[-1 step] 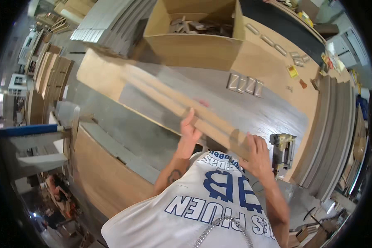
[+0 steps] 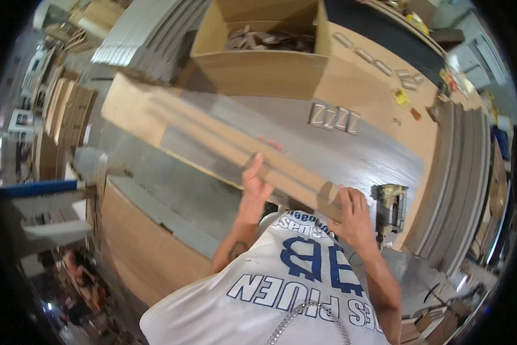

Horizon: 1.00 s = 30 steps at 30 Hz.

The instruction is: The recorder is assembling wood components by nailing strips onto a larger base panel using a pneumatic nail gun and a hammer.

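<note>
A long pale-brown wooden strip point(image 2: 294, 188) with a lengthwise groove runs slantwise across the middle, its far left end blurred. My left hand point(image 2: 256, 179) is closed around it near the middle, thumb on top and fingertips showing past the far edge. Gripping the near right end is my right hand point(image 2: 353, 221), with its fingers over the top face. Below the strip is a grey panel point(image 2: 224, 115) on the workbench. Just right of my right hand a nail gun point(image 2: 390, 208) stands on the bench.
An open cardboard box point(image 2: 258, 72) of wood scraps stands at the far side. Several small dark rectangular pieces point(image 2: 334, 118) with pale Z-shaped lines lie in a row on the panel. Silvery curved pieces point(image 2: 373, 61) lie farther right. Long grey boards point(image 2: 456, 184) are stacked along the right.
The scene has shifted slightly left in the picture. Both hands keep the same hold on the wooden strip.
</note>
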Motion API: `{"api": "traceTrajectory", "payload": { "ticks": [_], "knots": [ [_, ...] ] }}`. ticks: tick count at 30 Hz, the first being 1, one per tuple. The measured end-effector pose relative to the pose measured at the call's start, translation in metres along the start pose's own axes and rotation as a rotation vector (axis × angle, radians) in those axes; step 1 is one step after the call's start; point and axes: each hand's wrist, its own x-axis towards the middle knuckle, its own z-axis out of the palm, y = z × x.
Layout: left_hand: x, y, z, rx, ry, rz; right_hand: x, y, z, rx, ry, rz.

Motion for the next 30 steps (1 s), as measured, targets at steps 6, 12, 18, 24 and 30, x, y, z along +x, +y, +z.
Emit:
{"api": "traceTrajectory", "payload": {
  "ticks": [6, 12, 18, 24, 30],
  "knots": [
    [0.017, 0.078, 0.123, 0.648, -0.551, -0.195, 0.025, -0.034, 0.023, 0.525, 0.002, 0.194],
    [0.078, 0.089, 0.166, 1.667, -0.751, -1.094, 0.033, 0.041, -0.031, 2.035, 0.649, -0.325],
    [0.141, 0.085, 0.039, 2.056, -0.941, -1.598, -0.015, 0.101, 0.03, 2.057, 0.983, 0.715],
    [0.169, 0.115, 0.022, 2.479, -0.712, -1.242, -0.031, 0.078, 0.113, 2.186, 0.771, 0.829],
    [0.132, 0.087, 0.006, 2.269, -0.994, 0.063, -0.01, 0.117, 0.084, 0.377, 0.681, 0.924]
  ]
}}
